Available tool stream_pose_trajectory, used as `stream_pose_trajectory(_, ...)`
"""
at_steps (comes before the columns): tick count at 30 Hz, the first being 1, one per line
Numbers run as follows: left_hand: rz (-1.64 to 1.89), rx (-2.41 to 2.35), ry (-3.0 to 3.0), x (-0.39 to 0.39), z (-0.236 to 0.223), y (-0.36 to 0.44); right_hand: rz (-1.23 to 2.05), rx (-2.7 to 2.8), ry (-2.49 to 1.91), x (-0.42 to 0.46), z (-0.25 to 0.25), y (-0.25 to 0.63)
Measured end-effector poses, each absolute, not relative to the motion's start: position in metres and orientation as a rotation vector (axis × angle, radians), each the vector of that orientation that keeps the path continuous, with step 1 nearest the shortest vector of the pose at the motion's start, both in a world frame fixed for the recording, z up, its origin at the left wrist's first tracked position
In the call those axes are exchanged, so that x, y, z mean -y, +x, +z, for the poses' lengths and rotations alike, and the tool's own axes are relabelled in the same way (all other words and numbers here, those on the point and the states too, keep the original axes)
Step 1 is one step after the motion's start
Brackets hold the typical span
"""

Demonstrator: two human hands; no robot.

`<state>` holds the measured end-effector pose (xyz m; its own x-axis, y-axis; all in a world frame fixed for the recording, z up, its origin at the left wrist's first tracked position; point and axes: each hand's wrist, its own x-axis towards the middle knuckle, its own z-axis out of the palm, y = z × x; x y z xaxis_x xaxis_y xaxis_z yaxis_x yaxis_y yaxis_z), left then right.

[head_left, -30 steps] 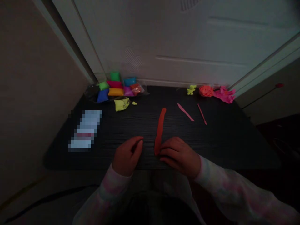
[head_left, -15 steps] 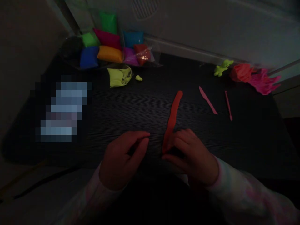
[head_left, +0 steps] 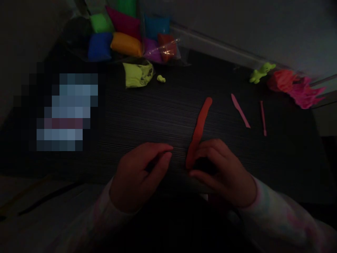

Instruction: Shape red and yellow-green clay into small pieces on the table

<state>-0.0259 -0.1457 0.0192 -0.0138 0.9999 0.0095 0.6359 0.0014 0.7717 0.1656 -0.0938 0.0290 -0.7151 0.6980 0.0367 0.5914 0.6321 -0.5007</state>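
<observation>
A: Far left of the table [head_left: 147, 116], what lay before you?
B: A pale oblong [head_left: 71, 109], too pixelated to name. Behind it, toward the wall, a clear bag [head_left: 180, 54] held coloured packets [head_left: 126, 44]: blue, greens, crimson, orange-yellow, purple, red-orange.
A: Next, rightward?
B: A yellow packet [head_left: 132, 75], crumpled along its right side, just in front of the bag. Nearer you, your left hand [head_left: 140, 175] hung over the front of the table, its grip narrow, thumb and forefinger tips a small gap apart. A small yellow lump [head_left: 161, 79] sat just beside the yellow packet.
A: And the red-orange strip [head_left: 200, 124]?
B: Between your hands, slanting, far end leaning right. Its wavy near end lay against your right hand [head_left: 222, 172].
A: That grip?
B: Part-wide. Your curled fingers met the strip's right edge, your thumb just by its near end. Pressing or merely touching, I couldn't tell.
A: Farther right?
B: A pink knife-shaped tool [head_left: 240, 110], then a thin pink stick [head_left: 263, 118]. Behind them, a yellow-green figure [head_left: 260, 73]; last, crumpled orange material [head_left: 283, 80] touching crumpled pink material [head_left: 306, 93].
</observation>
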Motion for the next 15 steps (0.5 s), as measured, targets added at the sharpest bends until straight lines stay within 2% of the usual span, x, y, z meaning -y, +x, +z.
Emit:
stream_pose_trajectory(4, 0.844, -1.695, 1.698, 0.146, 0.019, -0.026, 0.458, 2.615, -1.167, 0.098, 0.021, 0.163)
stream_pose_trajectory(15, 0.8, -1.713, 1.658, 0.145, 0.02, -0.026, 0.578, 2.58, -1.193, 0.081, 0.018, 0.163)
